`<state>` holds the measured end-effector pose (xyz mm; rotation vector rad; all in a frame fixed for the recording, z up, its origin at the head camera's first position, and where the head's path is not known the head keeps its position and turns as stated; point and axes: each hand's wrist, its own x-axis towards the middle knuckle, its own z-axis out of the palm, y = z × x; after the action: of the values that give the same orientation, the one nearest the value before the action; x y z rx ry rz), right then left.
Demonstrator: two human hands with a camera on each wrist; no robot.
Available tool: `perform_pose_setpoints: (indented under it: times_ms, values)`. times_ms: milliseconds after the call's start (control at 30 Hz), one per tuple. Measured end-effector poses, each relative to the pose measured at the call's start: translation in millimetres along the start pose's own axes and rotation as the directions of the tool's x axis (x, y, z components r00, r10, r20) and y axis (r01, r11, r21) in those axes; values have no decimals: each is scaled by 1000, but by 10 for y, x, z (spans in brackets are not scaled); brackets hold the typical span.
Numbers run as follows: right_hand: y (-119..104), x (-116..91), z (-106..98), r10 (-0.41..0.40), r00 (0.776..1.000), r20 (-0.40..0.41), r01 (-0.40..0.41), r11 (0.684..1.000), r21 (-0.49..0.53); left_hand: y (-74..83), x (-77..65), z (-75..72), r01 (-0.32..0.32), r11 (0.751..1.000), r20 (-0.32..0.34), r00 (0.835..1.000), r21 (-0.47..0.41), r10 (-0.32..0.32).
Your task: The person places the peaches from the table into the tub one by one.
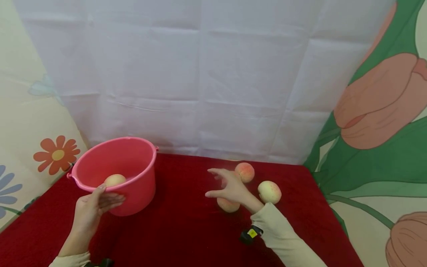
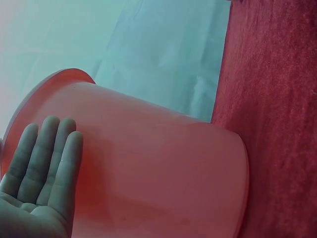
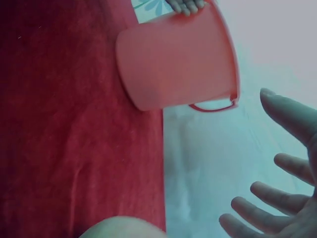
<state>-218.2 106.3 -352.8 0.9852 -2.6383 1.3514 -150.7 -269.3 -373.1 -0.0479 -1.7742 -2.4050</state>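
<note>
A pink bucket [image 1: 140, 194] stands on the left of the red cloth, with one pale peach [image 1: 115, 180] visible inside it. My left hand [image 1: 89, 210] holds the bucket's near rim, thumb over the edge and fingers straight along the outer wall; in the left wrist view those fingers [image 2: 49, 168] lie beside the wall. To the right, my right hand [image 1: 232, 187] hovers with thumb and fingers spread, holding nothing. Around it are a red-blushed peach [image 1: 245, 172], a pale yellow peach [image 1: 269, 192] and a peach [image 1: 228, 205] partly hidden beneath the hand.
The red cloth [image 1: 180, 222] covers the table. A white sheet [image 1: 200, 74] hangs behind its back edge, and flower-printed curtains [image 1: 377, 167] flank the sides. The bucket's handle [image 3: 213, 108] hangs on its far side.
</note>
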Motion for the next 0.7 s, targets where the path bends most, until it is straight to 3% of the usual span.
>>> perform_pose_setpoints:
  times_ms: [533, 700]
  values:
    - [389, -343, -69, -18, 992, -128, 18, 1000, 1, 1, -10, -4, 17, 1000, -18, 1000, 9, -17]
    - [487, -427, -91, -24, 989, -145, 14, 997, -69, -2, -8, 0, 2, 1000, -7, 1000, 4, -2]
